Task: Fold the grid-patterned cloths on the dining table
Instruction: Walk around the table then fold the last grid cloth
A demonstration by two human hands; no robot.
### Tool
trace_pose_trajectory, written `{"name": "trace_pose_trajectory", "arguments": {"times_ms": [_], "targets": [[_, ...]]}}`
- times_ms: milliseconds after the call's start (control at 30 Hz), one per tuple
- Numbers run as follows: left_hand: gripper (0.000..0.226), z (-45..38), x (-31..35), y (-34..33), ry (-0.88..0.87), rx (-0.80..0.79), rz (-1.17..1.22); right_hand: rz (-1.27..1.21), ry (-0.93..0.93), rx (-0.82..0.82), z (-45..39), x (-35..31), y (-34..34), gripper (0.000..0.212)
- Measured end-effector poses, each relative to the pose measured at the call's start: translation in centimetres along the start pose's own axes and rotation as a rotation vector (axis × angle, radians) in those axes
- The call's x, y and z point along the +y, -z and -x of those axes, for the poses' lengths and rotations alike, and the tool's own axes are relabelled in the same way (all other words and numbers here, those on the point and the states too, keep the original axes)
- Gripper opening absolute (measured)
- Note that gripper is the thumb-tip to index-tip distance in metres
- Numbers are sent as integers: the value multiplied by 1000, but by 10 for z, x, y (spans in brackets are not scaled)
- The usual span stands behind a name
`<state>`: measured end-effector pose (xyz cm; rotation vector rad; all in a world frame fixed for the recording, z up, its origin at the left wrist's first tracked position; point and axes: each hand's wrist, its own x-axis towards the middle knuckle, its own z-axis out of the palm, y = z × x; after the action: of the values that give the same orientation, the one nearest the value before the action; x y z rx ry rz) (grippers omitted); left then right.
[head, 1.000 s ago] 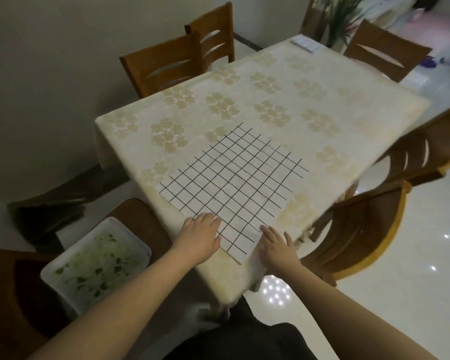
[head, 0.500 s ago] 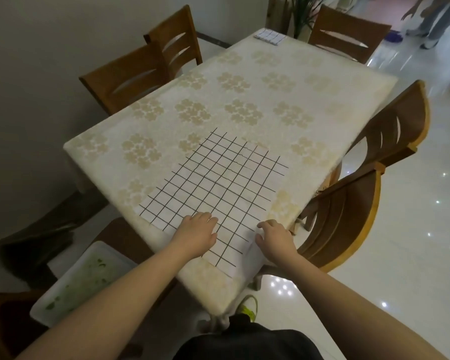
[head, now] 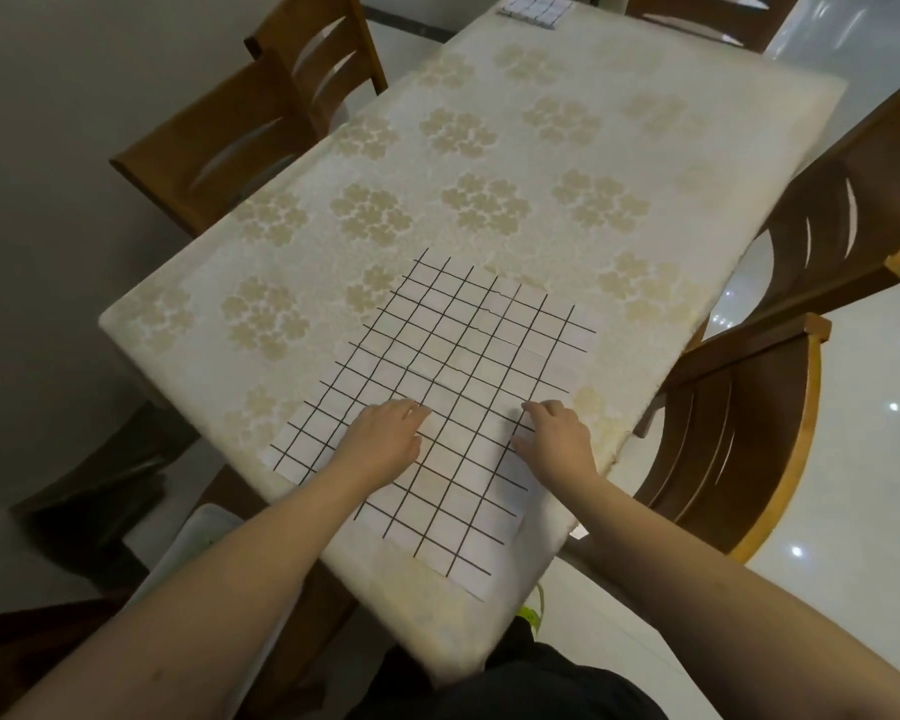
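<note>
We see a dining table (head: 489, 163) under a cream cover with pale floral clusters. Wooden slat-backed chairs stand along its edges: two on the left (head: 240, 132), two on the right (head: 822, 283), one at the far end (head: 697, 18). The left wall (head: 74, 96) is plain and dim. The glossy white floor (head: 853, 459) on the right reflects small spots of light.
</note>
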<state>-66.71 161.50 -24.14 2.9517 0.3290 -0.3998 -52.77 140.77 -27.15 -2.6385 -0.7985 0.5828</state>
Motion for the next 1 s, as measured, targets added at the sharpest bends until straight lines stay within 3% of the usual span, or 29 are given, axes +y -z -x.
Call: {"name": "trace_pose_trajectory", "arguments": {"times_ms": [267,533,1000], "targets": [[66,-61,-50,-8,-100,23,-71,-69,-124,87,-9,-1,-18,45],[27,-85,-94,-15,-237,174,-13,-87,-235,174,-17,-1,-26,20],[4,-115,-107,-7,-320,179,9,-50,-248,247,-7,-5,-24,16]]}}
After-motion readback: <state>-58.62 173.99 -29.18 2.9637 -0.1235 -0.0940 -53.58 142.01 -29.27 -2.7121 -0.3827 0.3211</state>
